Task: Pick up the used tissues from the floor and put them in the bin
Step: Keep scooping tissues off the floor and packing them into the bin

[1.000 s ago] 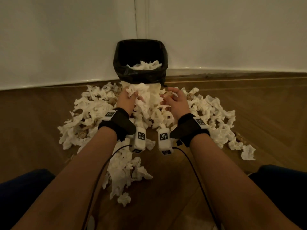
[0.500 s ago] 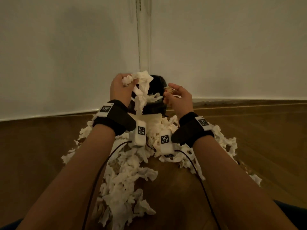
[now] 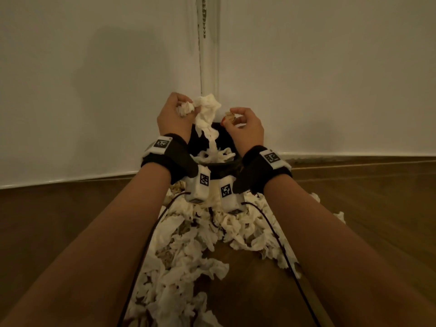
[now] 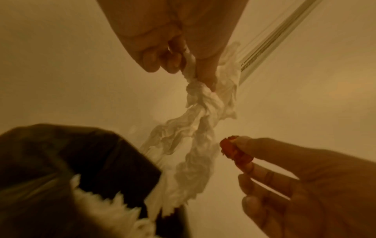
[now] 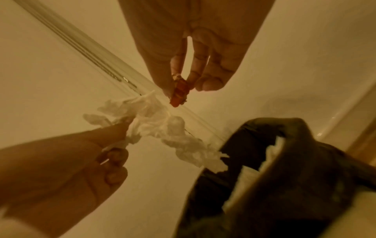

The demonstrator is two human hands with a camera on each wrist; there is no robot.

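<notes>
Left fingers [image 3: 178, 102] clutch tissue [image 3: 205, 114], right fingers [image 3: 238, 112] pinch red scrap [image 3: 229, 118] above tissue-filled bin [image 3: 221, 138].

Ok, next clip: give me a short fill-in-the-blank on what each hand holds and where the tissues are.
1. The left hand grips a long bunch of white ____ that hangs down toward the bin.
2. The right hand pinches a small scrap whose colour is ____.
3. The liner of the bin is ____ in colour.
4. Most of the loose tissues lie on the ____.

Missing words: tissue; red; black; floor
</notes>
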